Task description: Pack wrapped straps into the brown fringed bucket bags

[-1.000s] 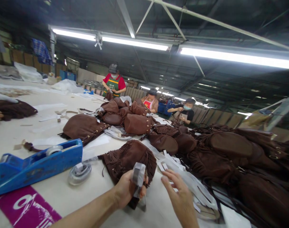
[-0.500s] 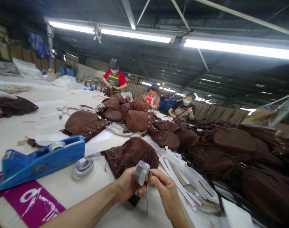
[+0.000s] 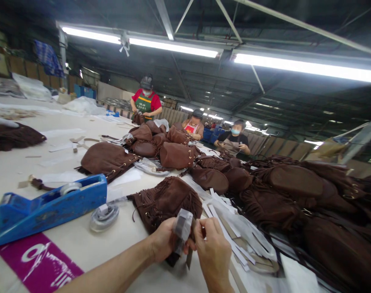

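Plastic-wrapped bundle (image 3: pixel 183 226) sits gripped in the left hand (image 3: pixel 164 241), while the right hand (image 3: pixel 212 246) has joined, fingertips pinched beside it, permitting two-handed work.

A compact grey bundle wrapped in translucent film (image 3: pixel 183 224) is sitting tilted in the left hand (image 3: pixel 164 241) at six o'clock, a narrow brownish strip (image 3: pixel 189 259) hanging toward its five o'clock near the right hand (image 3: pixel 213 250). Beyond, toward eleven o'clock, a dark-brown fringed bag with metal eyelets (image 3: pixel 173 195) is lying slumped.
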Available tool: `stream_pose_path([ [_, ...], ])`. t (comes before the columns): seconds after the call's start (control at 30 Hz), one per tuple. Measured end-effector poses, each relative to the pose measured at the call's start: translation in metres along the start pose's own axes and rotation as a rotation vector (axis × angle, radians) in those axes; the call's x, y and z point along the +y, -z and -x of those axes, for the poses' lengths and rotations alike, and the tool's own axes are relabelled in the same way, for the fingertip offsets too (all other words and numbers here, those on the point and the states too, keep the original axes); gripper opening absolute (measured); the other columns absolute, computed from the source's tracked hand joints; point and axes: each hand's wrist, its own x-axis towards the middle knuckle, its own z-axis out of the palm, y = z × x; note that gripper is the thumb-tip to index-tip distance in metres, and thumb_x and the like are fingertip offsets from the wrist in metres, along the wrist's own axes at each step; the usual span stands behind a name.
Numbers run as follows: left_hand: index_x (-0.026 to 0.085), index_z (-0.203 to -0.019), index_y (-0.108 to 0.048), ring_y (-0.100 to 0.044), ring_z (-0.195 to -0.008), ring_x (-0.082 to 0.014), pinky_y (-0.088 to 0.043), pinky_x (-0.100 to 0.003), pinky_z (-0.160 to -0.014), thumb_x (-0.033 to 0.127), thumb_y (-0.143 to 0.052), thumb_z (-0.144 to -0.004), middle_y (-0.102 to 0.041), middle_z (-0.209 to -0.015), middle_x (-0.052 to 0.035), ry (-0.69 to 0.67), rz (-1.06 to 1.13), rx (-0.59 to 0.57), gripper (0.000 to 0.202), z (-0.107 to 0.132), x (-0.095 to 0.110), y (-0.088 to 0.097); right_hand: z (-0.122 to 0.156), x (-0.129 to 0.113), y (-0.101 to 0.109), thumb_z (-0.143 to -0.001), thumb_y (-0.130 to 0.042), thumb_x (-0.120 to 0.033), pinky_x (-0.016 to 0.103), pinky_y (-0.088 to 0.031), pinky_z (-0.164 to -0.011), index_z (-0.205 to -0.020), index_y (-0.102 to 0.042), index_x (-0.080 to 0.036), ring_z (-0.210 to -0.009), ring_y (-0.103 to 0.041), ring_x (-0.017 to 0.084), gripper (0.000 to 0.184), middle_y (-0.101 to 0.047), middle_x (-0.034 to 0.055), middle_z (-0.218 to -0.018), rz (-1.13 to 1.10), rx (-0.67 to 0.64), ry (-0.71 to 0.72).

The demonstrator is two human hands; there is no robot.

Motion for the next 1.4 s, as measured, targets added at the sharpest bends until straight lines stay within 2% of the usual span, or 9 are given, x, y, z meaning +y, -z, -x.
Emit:
stream_pose_path([
  [0.13, 0.011, -0.071, -0.060, -0.063, -0.055, -0.0184, -0.046, -0.024, -0.049, 0.041, -0.054, -0.070, -0.063, -0.063, -0.0085, 0.004, 0.048, 0.037, 0.031, 0.001, 0.001, 0.000, -0.006, 0.002, 0.004, -0.094, -0.036, -0.055, 0.025, -0.033, -0.052, -0.065, -0.053, -0.022, -0.054, -0.051, 0.015, 0.048, -0.055, 0.0008, -0.063, -0.022, -0.003, -0.065],
  [0.4, 0.010, -0.071, -0.059, -0.066, -0.059, -0.0180, -0.045, -0.021, -0.046, 0.036, -0.056, -0.071, -0.066, -0.080, -0.0119, 0.065, 0.098, 0.040, 0.026, 0.003, 0.009, 0.001, -0.019, 0.060, 0.037, -0.077, -0.047, -0.069, 0.028, -0.036, -0.053, -0.062, -0.053, -0.022, -0.049, -0.046, 0.016, 0.049, -0.048, -0.0039, -0.048, -0.219, -0.063, -0.655],
  [0.5, 0.009, -0.073, -0.060, -0.068, -0.066, -0.0202, -0.048, -0.023, -0.049, 0.035, -0.056, -0.073, -0.065, -0.081, -0.0113, 0.051, 0.100, 0.050, 0.026, 0.002, 0.010, 0.003, -0.015, 0.087, 0.040, -0.075, -0.043, -0.072, 0.031, -0.037, -0.051, -0.058, -0.050, -0.023, -0.048, -0.047, 0.018, 0.052, -0.048, -0.0016, -0.048, -0.219, -0.188, -0.687],
  [0.57, 0.010, -0.074, -0.060, -0.069, -0.069, -0.0219, -0.048, -0.022, -0.049, 0.036, -0.056, -0.072, -0.065, -0.082, -0.0114, 0.049, 0.098, 0.034, 0.027, 0.001, 0.009, 0.005, -0.012, 0.095, 0.039, -0.071, -0.045, -0.073, 0.036, -0.043, -0.057, -0.067, -0.058, -0.021, -0.060, -0.056, 0.024, 0.053, -0.061, 0.0078, -0.065, -0.054, -0.133, -0.612],
  [0.63, 0.010, -0.073, -0.060, -0.069, -0.068, -0.0219, -0.046, -0.021, -0.047, 0.037, -0.056, -0.071, -0.065, -0.081, -0.0117, 0.058, 0.095, 0.007, 0.027, 0.000, 0.009, 0.007, -0.011, 0.089, 0.036, -0.072, -0.047, -0.069, 0.044, -0.046, -0.072, -0.083, -0.065, -0.017, -0.085, -0.061, 0.033, 0.057, -0.065, 0.0193, -0.096, 0.048, -0.003, -0.472],
  [0.7, 0.010, -0.072, -0.059, -0.068, -0.063, -0.0196, -0.043, -0.020, -0.044, 0.037, -0.055, -0.071, -0.065, -0.079, -0.0114, 0.075, 0.087, -0.018, 0.027, 0.000, 0.008, 0.008, -0.012, 0.069, 0.031, -0.080, -0.045, -0.061, 0.046, -0.044, -0.086, -0.092, -0.068, -0.016, -0.102, -0.058, 0.034, 0.052, -0.063, 0.0202, -0.113, -0.100, -0.035, -0.356],
  [0.87, 0.008, -0.074, -0.062, -0.057, -0.044, -0.0138, -0.039, -0.021, -0.042, 0.042, -0.047, -0.074, -0.062, -0.060, -0.0100, 0.112, -0.006, -0.036, 0.037, 0.000, 0.006, 0.009, -0.013, 0.008, 0.018, -0.083, -0.056, -0.039, 0.035, -0.046, -0.085, -0.088, -0.073, -0.020, -0.093, -0.063, 0.025, 0.025, -0.071, 0.0080, -0.097, -0.635, -0.477, -0.292],
  [1.03, 0.009, -0.077, -0.061, -0.054, -0.043, -0.0123, -0.038, -0.021, -0.040, 0.041, -0.049, -0.074, -0.059, -0.064, -0.0067, 0.097, -0.010, -0.071, 0.035, 0.000, 0.006, 0.011, -0.010, -0.001, 0.014, -0.082, -0.060, -0.035, 0.030, -0.046, -0.078, -0.084, -0.072, -0.018, -0.080, -0.062, 0.022, 0.021, -0.070, 0.0041, -0.080, -0.824, -0.538, -0.414],
  [1.4, 0.011, -0.072, -0.056, -0.051, -0.042, -0.0101, -0.036, -0.021, -0.040, 0.036, -0.051, -0.071, -0.055, -0.065, -0.0040, 0.090, -0.023, -0.132, 0.025, 0.007, 0.011, 0.005, -0.012, 0.001, 0.022, -0.081, -0.064, -0.039, 0.030, -0.045, -0.073, -0.080, -0.068, -0.017, -0.073, -0.059, 0.019, 0.023, -0.065, 0.0022, -0.073, -0.984, -0.610, -0.439],
])
